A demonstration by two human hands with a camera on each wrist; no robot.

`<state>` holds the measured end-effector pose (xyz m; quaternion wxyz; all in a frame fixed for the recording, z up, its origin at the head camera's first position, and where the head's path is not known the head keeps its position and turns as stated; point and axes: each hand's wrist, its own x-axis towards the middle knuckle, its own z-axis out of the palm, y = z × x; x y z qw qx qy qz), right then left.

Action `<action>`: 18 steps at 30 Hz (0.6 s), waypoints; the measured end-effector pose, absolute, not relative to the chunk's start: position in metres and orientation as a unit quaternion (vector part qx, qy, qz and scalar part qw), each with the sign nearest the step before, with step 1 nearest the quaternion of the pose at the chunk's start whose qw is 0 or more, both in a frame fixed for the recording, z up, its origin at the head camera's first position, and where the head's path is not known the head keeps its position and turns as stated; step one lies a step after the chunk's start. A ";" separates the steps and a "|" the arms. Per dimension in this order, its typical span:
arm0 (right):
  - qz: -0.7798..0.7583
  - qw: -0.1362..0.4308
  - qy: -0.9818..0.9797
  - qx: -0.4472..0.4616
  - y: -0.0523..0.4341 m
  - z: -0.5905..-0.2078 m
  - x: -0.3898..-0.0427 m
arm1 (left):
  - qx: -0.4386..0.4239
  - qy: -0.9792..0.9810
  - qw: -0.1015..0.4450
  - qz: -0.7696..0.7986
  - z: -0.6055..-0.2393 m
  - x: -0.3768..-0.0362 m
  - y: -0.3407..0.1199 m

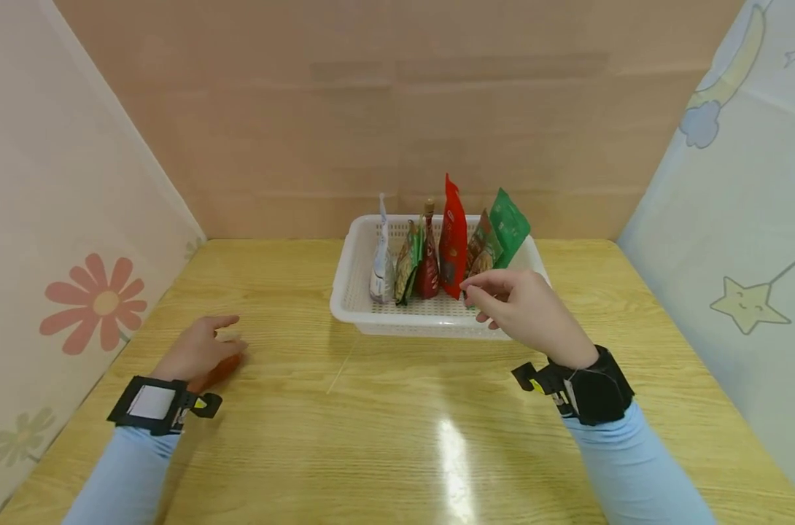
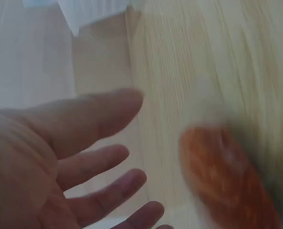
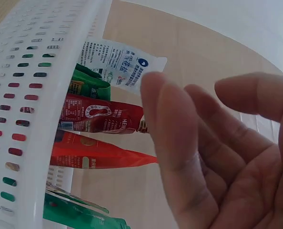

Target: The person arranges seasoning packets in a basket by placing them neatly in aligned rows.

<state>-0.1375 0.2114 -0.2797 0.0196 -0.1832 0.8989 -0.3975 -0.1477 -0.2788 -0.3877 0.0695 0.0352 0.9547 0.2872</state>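
Note:
My left hand (image 1: 197,351) hovers over the left of the table with its fingers spread and nothing in them. Beneath and beside it is a blurred orange-red packet (image 2: 229,176) with a paler end; its kind is unclear. Over the front right rim of a white plastic basket (image 1: 404,321), my right hand (image 1: 525,310) has loosely bent fingers and holds nothing. Upright in the basket stand a white printed packet (image 3: 122,64), a green packet (image 1: 407,266), a dark red sauce pouch (image 3: 103,114), a bright red bag (image 1: 453,240), a brown packet (image 1: 481,244) and a green bag (image 1: 509,222).
The basket stands at the back of the wooden table (image 1: 371,437), before a brown backdrop (image 1: 273,131). Patterned white sheets flank the table, with a red flower (image 1: 95,302) on the left one and a star (image 1: 750,305) on the right.

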 end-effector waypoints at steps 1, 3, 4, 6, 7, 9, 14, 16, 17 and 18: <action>-0.395 0.020 0.899 -0.187 0.212 -0.281 -0.137 | 0.039 0.958 0.070 0.274 -0.389 -0.147 -0.284; -0.397 0.022 0.896 -0.197 0.214 -0.283 -0.136 | 0.040 0.964 0.073 0.251 -0.393 -0.145 -0.296; -0.397 0.023 0.895 -0.199 0.214 -0.283 -0.136 | 0.035 0.967 0.078 0.242 -0.395 -0.145 -0.301; -0.398 0.027 0.894 -0.204 0.216 -0.285 -0.136 | 0.027 0.971 0.087 0.222 -0.400 -0.143 -0.310; -0.401 0.029 0.892 -0.207 0.216 -0.286 -0.136 | 0.024 0.973 0.089 0.211 -0.403 -0.143 -0.314; -0.406 0.034 0.888 -0.215 0.217 -0.288 -0.136 | 0.014 0.975 0.100 0.199 -0.407 -0.141 -0.319; -0.417 0.036 0.875 -0.242 0.218 -0.292 -0.138 | -0.004 0.973 0.116 0.200 -0.411 -0.138 -0.323; -0.421 0.037 0.871 -0.250 0.218 -0.293 -0.139 | -0.010 0.971 0.116 0.208 -0.410 -0.137 -0.323; -0.423 0.038 0.870 -0.252 0.218 -0.294 -0.140 | -0.015 0.970 0.117 0.211 -0.410 -0.137 -0.323; -0.425 0.039 0.868 -0.255 0.218 -0.295 -0.140 | -0.019 0.969 0.115 0.218 -0.409 -0.136 -0.323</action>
